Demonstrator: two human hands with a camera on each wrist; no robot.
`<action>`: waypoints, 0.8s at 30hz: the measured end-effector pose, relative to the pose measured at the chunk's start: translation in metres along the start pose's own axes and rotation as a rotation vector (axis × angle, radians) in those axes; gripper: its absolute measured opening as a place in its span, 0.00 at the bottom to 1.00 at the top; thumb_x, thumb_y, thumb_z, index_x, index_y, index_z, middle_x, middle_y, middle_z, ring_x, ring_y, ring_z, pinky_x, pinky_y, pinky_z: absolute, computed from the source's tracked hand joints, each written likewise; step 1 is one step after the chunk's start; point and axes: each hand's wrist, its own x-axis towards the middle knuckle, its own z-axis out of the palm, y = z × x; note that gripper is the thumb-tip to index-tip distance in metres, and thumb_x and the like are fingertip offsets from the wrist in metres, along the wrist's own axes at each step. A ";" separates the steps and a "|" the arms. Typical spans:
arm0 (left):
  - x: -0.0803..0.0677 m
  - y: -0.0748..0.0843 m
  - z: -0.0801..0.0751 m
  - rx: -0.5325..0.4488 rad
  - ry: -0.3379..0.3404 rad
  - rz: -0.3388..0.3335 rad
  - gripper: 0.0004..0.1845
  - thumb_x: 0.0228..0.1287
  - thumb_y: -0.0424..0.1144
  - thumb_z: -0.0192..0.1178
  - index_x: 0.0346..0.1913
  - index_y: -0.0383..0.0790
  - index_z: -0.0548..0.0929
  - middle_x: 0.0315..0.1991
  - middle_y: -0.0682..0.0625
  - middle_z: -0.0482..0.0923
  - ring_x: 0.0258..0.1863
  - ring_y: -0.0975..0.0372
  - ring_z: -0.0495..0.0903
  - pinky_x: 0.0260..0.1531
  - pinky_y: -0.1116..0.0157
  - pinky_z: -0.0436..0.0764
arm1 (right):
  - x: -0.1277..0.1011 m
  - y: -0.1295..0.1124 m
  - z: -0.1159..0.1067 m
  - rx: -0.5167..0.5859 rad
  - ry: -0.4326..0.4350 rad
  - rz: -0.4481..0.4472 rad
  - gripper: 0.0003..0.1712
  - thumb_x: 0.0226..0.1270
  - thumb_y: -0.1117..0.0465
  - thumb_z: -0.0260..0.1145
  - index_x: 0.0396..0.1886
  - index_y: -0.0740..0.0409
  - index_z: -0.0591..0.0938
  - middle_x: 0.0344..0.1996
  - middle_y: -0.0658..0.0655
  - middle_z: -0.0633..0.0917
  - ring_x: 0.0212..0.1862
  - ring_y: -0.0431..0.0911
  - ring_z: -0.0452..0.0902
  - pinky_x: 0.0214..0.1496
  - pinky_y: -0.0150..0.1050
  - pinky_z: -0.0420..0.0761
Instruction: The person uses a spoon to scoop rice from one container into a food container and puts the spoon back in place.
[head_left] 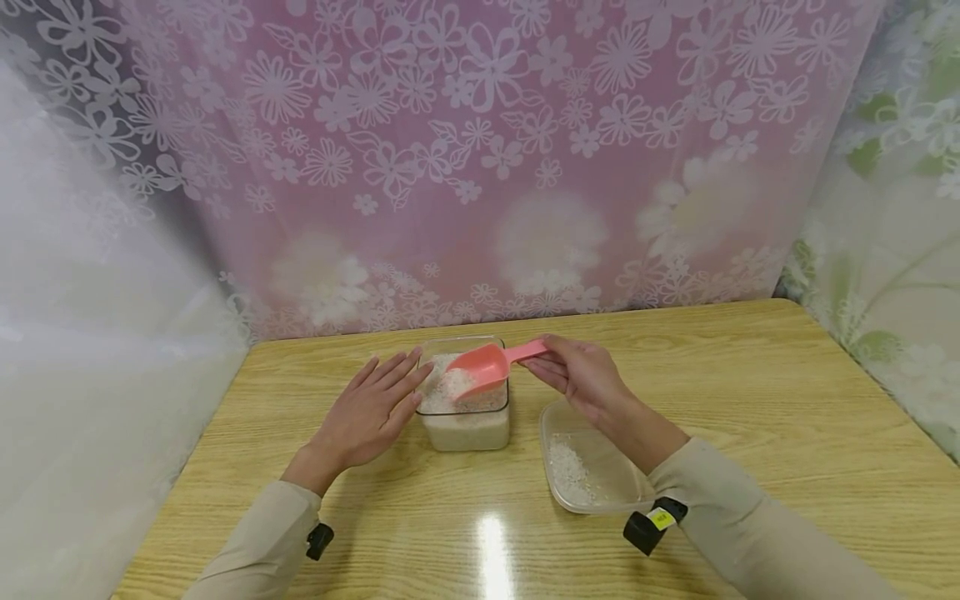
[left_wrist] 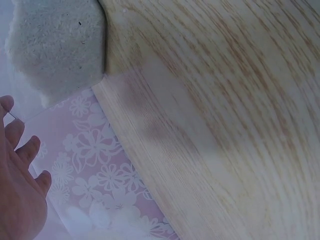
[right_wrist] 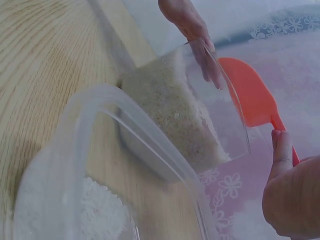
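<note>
A pink scoop (head_left: 486, 363), with some rice in its bowl, is tilted over a clear square container (head_left: 467, 435) filled with rice. My right hand (head_left: 588, 379) pinches the scoop's handle between thumb and fingers. In the right wrist view, the scoop (right_wrist: 250, 95) is above the container's rim. My left hand (head_left: 369, 414) has its fingers extended, with the fingertips right at the container's left rim. To the right, under my right forearm, sits a shallow translucent plastic box (head_left: 624, 477) with a small heap of rice (head_left: 567, 468).
Both containers stand on a wood-grain table (head_left: 750, 400). A pink flowered curtain (head_left: 480, 167) hangs behind its far edge, and pale sheets hang at both sides. Dark wrist cameras are strapped over both beige sleeves (head_left: 258, 542).
</note>
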 end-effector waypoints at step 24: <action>0.000 0.000 0.000 -0.019 -0.006 -0.014 0.27 0.78 0.55 0.33 0.75 0.53 0.57 0.75 0.52 0.49 0.73 0.55 0.50 0.70 0.50 0.46 | -0.022 -0.034 -0.036 0.079 -0.027 0.011 0.11 0.73 0.63 0.57 0.38 0.62 0.85 0.34 0.61 0.87 0.36 0.46 0.86 0.46 0.34 0.81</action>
